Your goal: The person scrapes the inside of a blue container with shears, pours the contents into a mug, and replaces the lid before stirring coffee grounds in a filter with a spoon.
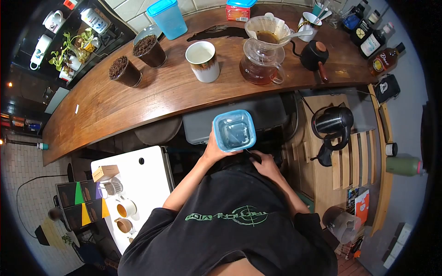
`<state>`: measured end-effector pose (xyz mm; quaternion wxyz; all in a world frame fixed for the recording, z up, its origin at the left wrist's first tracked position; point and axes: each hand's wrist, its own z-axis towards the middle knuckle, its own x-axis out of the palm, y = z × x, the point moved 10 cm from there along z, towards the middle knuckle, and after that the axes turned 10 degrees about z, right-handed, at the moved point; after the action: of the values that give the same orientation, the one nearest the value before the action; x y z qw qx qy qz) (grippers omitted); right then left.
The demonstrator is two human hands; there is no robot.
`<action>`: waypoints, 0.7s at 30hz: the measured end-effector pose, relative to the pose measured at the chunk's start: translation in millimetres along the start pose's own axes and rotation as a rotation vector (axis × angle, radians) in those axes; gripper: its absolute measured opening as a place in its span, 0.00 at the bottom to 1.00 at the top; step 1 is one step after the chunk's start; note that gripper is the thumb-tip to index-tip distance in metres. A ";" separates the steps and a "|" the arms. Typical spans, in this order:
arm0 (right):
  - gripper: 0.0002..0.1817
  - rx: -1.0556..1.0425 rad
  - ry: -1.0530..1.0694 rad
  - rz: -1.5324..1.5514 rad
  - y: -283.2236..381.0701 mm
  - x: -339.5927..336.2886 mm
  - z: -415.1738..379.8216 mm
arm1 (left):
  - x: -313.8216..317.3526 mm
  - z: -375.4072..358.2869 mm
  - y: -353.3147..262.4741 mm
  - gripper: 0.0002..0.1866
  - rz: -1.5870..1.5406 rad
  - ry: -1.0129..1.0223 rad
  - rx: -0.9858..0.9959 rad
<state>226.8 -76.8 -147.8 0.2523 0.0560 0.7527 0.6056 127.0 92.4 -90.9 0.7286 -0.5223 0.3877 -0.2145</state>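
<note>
- My left hand: curled around blue container, held on near side of wooden counter.
- My right hand: just right, nearer; fingers partly hidden, cannot tell if pinching anything.
- Far: mug, left of coffee server.

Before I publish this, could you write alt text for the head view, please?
A bare left hand holds a square blue container, the right hand nearby; on the wooden counter beyond, a dripper tops a glass server beside a black kettle.
</note>
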 end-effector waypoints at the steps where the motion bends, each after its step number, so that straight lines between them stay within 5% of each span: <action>1: 0.18 0.029 0.003 0.037 -1.9 1.3 -1.8 | 0.0 -0.9 1.6 0.56 0.000 0.013 -0.067; 21: 0.16 0.083 -0.023 0.005 -17.3 -0.7 -2.0 | -2.2 -1.3 11.3 0.58 -0.045 -0.010 -0.100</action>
<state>230.4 -83.4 -163.5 0.2570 0.0751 0.7741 0.5736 123.6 97.3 -100.8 0.6984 -0.5678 0.3824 -0.2086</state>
